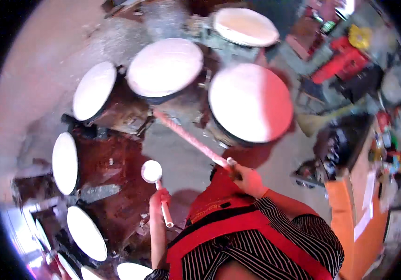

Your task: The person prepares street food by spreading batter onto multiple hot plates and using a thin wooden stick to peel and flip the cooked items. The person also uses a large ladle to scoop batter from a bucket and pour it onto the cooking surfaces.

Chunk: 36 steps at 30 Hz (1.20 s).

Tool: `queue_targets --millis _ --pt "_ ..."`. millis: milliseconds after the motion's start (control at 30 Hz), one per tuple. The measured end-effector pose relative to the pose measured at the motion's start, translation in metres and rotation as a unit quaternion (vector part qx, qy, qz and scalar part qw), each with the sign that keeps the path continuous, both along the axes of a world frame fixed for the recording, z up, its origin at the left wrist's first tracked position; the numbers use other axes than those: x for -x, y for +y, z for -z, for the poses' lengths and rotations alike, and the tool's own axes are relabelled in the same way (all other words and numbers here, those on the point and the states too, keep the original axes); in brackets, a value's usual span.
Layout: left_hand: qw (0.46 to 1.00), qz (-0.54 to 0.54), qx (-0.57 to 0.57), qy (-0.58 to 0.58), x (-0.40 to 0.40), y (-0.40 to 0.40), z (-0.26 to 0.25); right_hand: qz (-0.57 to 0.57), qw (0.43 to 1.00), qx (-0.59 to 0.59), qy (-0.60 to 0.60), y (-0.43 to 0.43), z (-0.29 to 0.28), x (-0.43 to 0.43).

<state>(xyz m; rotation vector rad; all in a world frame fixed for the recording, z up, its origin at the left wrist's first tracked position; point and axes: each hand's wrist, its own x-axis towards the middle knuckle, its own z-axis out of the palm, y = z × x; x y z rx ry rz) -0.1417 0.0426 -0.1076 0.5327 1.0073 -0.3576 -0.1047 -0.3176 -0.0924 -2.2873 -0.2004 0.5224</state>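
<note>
My left hand is closed around the pale handle of a ladle, whose round bowl, white inside, points away from me. In my right hand is a long, slender pale stick. Its far end reaches up and left, near the dark rim of a round white-topped disc, perhaps a griddle; contact cannot be told. Similar discs stand in an arc about me, one at the right partly in red light, another at the left. What covers them is unclear.
Brown, rough supports stand beneath the discs. On the right are an orange-sided counter with small items, a dark basin-like thing and a broom-like tool. Red items and a yellow one lie farther back. More discs curve round at lower left.
</note>
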Motion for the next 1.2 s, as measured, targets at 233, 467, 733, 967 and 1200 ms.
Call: queue_targets --millis 233,467,733,967,1200 --pt "0.960 -0.209 0.168 -0.076 -0.008 0.030 -0.028 -0.204 0.928 0.107 -0.292 0.130 -0.010 -0.224" --pt "0.927 -0.306 0.179 -0.118 -0.024 0.059 -0.031 -0.250 0.856 0.174 -0.418 0.196 0.010 -0.349" --pt "0.936 -0.301 0.150 -0.104 -0.113 0.131 -0.030 -0.122 0.922 0.167 -0.327 0.188 -0.080 -0.470" --pt "0.969 -0.171 0.138 -0.113 -0.215 0.159 -0.055 0.330 0.899 -0.073 -0.279 -0.010 -0.243 -0.582" --pt "0.984 -0.145 -0.003 -0.103 -0.237 0.104 -0.087 0.446 0.748 -0.448 -0.201 -0.175 -0.145 -0.608"
